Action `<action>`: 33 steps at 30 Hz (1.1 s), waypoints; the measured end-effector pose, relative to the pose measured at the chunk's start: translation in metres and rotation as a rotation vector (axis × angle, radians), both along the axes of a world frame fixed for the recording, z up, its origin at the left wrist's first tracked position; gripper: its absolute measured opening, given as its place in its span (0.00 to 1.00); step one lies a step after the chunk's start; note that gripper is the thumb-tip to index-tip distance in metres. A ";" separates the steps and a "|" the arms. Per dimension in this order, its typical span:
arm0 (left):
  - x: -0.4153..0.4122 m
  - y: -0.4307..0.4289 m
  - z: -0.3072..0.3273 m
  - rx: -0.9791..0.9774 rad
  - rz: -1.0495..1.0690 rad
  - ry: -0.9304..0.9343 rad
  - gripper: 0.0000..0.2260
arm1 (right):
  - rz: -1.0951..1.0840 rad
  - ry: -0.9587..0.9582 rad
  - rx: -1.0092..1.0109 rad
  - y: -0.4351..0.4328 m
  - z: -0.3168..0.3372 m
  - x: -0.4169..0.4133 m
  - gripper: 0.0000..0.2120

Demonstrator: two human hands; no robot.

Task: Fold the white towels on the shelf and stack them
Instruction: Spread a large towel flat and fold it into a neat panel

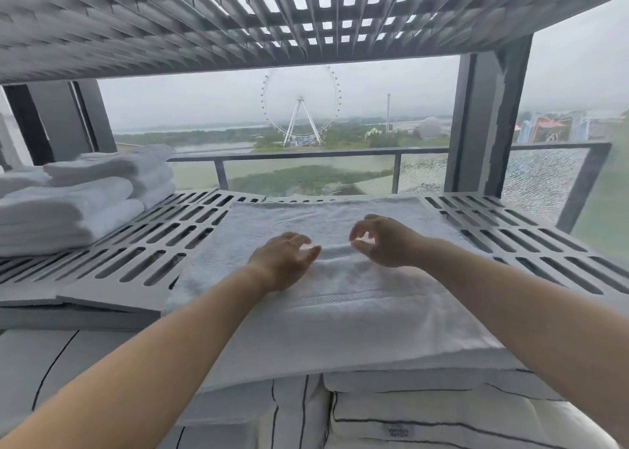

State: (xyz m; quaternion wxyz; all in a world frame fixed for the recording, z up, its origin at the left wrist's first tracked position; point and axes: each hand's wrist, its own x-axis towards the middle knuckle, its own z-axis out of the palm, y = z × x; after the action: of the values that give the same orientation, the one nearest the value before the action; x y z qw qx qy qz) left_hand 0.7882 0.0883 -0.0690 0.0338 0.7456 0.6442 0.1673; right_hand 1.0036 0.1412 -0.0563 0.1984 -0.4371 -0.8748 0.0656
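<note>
Where the two hands meet over the middle of the white towel [357, 312], each grip is narrow. The left hand [284, 261] lies palm down on the cloth with its fingers loosely bent and its thumb against a low crease, holding nothing. The right hand [383, 241] is arched over the same crease, its thumb and forefinger curved into a ring whose tips nearly meet. Whether they pinch the cloth cannot be told. Both bare forearms reach in from the bottom corners and angle toward each other.

The towel is spread flat on the grey slotted shelf [177, 244], running from the back edge to the front, where its near end hangs over. At the left end of the same shelf, well apart from the hands, sits a stack of folded towels [78, 203]. A second slotted shelf [170, 23] runs overhead.

Below the front edge lies white bedding [425, 414] with dark piping. It bears a small sewn label [395, 431] whose writing is too small to read. Beyond the shelf are a balcony railing [306, 156] and a Ferris wheel [301, 105].
</note>
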 end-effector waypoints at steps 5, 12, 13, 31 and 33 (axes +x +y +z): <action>-0.003 0.059 -0.008 -0.198 0.039 0.120 0.30 | -0.063 -0.105 -0.163 0.058 -0.016 -0.006 0.23; 0.015 0.128 -0.012 -0.211 -0.034 0.273 0.34 | -0.259 -0.319 -0.178 0.127 -0.032 0.031 0.28; 0.020 0.138 -0.011 -0.216 -0.048 0.267 0.34 | -0.275 -0.317 -0.180 0.134 -0.031 0.037 0.28; 0.041 0.216 -0.011 -0.284 -0.103 0.287 0.30 | -0.230 -0.389 -0.248 0.213 -0.021 0.043 0.38; 0.043 0.228 -0.003 -0.298 -0.098 0.295 0.32 | -0.194 -0.348 -0.250 0.223 -0.017 0.033 0.35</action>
State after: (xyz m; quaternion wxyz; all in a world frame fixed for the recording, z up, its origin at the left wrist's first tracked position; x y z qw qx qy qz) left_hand 0.8313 0.3164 -0.0723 0.0571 0.7790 0.6229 -0.0428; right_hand 1.0363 0.3645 -0.0728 -0.0058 -0.5449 -0.8348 0.0778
